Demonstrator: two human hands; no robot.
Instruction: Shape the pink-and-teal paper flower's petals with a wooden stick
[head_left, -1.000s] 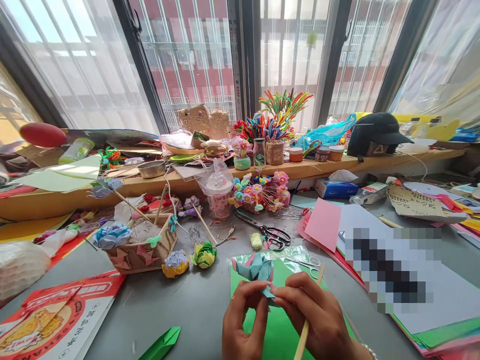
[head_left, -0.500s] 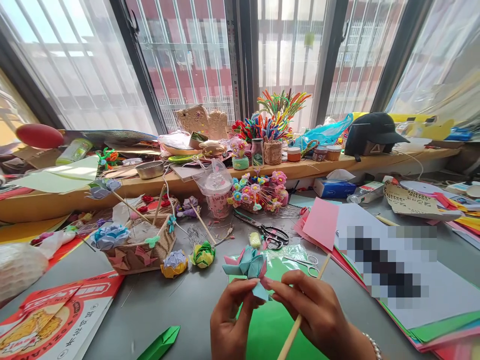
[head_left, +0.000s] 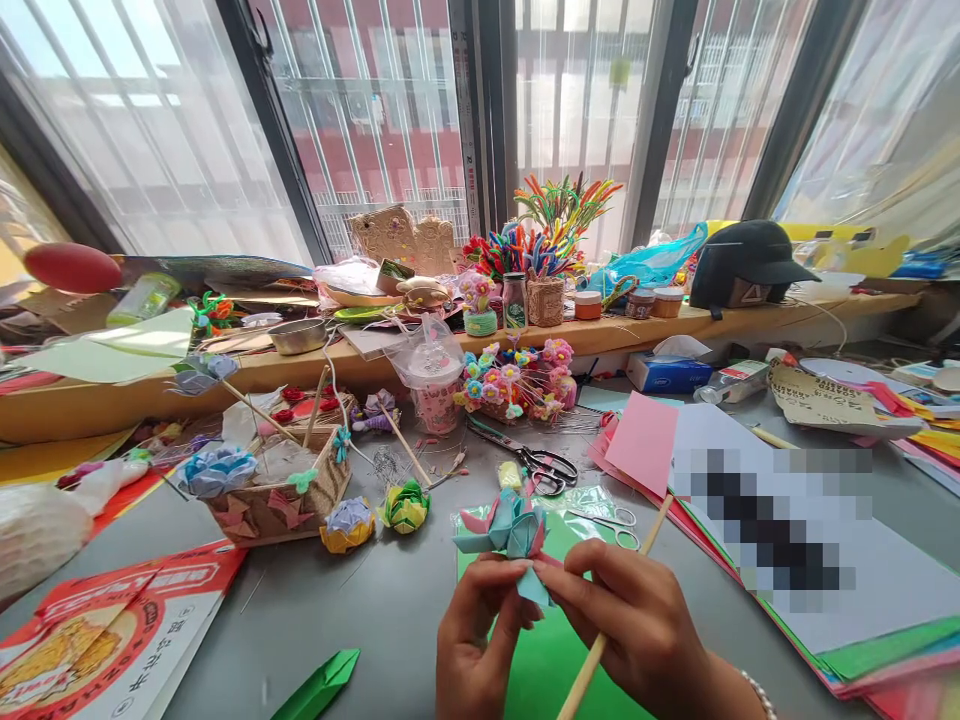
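A folded paper flower [head_left: 504, 527], blue with pink tips, is held up over a green paper sheet [head_left: 551, 650] at the near edge of the grey table [head_left: 390, 610]. My left hand [head_left: 476, 640] pinches its base from the left. My right hand [head_left: 637, 625] pinches a blue petal from the right and also holds a thin wooden stick [head_left: 611, 620] that runs between its fingers. Both hands meet under the flower.
Black scissors [head_left: 544, 467] and small clear scissors [head_left: 619, 525] lie behind the flower. A woven basket [head_left: 281, 495] with paper flowers stands at left, with yellow-green paper flowers [head_left: 406, 505] beside it. Coloured paper stacks [head_left: 787, 560] fill the right. A cluttered wooden sill [head_left: 525, 345] runs along the windows.
The paper flower was lifted and turned a little between my fingers. My hands shifted slightly left, then back right, keeping their grip on flower and stick.
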